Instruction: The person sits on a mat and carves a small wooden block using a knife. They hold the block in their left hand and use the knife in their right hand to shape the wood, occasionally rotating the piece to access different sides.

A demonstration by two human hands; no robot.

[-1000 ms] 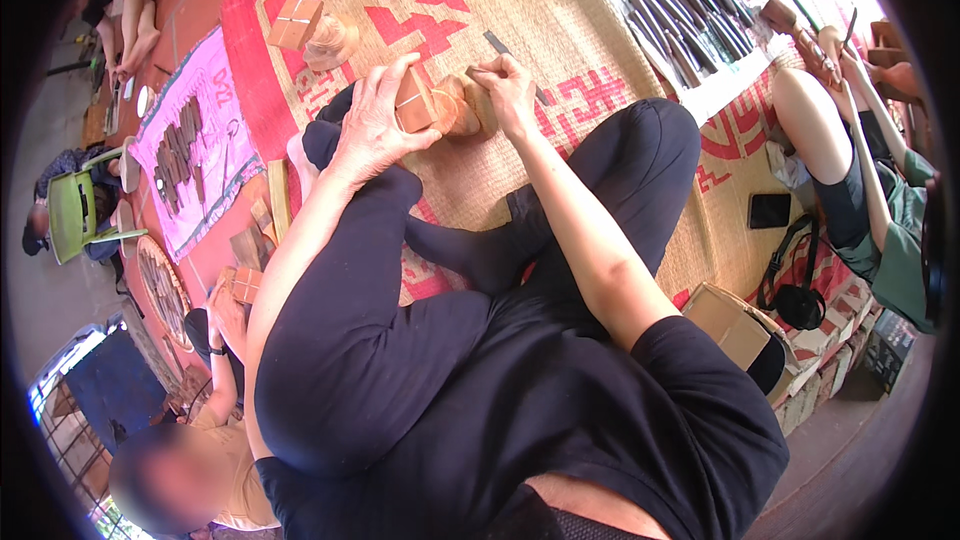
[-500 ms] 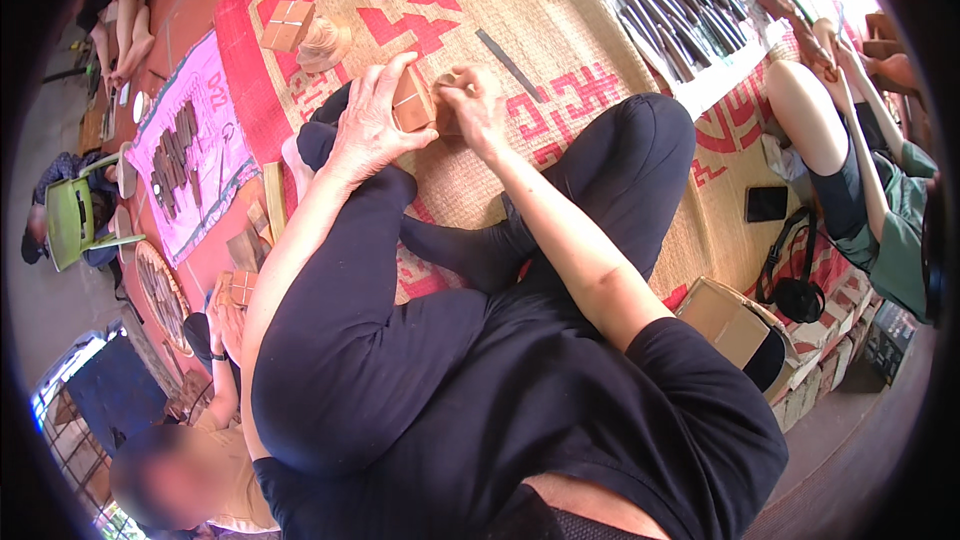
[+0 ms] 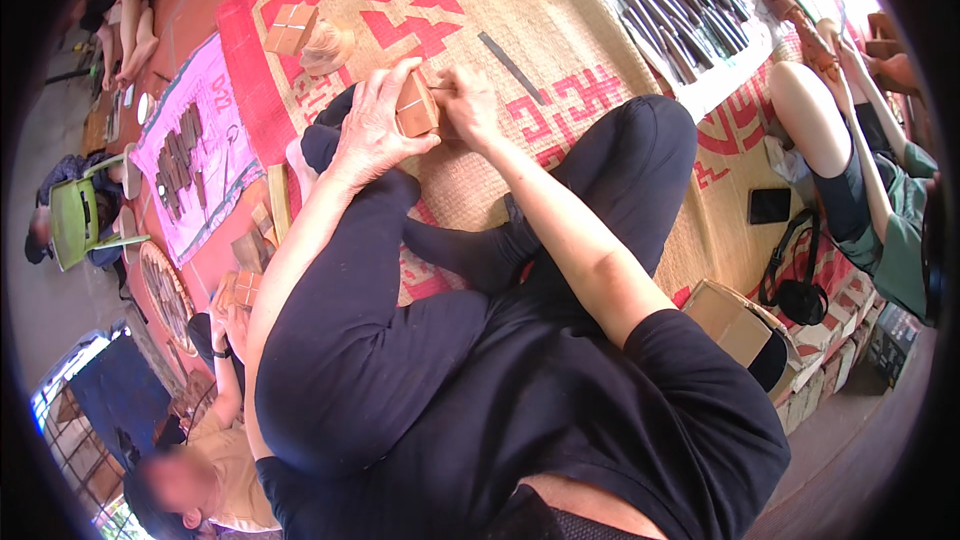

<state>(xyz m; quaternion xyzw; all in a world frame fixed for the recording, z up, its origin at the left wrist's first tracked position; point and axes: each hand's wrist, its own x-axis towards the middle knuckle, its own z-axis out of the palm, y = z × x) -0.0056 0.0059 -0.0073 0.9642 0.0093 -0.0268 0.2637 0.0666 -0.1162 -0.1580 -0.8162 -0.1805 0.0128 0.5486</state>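
Observation:
My left hand [image 3: 372,132] is wrapped round a small wooden block [image 3: 416,112] with a thin white line across its face, thumb on the near side and fingers on the far side. Close against the block's right edge is my right hand [image 3: 468,108], fingers curled in a pinch; what they hold is too small to make out. Beyond my left hand, a second wooden block [image 3: 291,30] with crossing white lines rests on the mat, beside a curled tan piece [image 3: 326,47]. A dark flat strip [image 3: 511,67] lies on the mat past my right hand.
I sit on a red and tan woven mat [image 3: 560,30]. Many dark tools [image 3: 680,10] lie at the far right; dark wooden pieces rest on a pink cloth [image 3: 215,120] at left. A phone [image 3: 769,206] and cardboard box [image 3: 722,315] are at right. People sit on both sides.
My right hand's fingers have shifted slightly and now sit closer against the block's right side. My left hand keeps its hold, with the block tilted a little differently.

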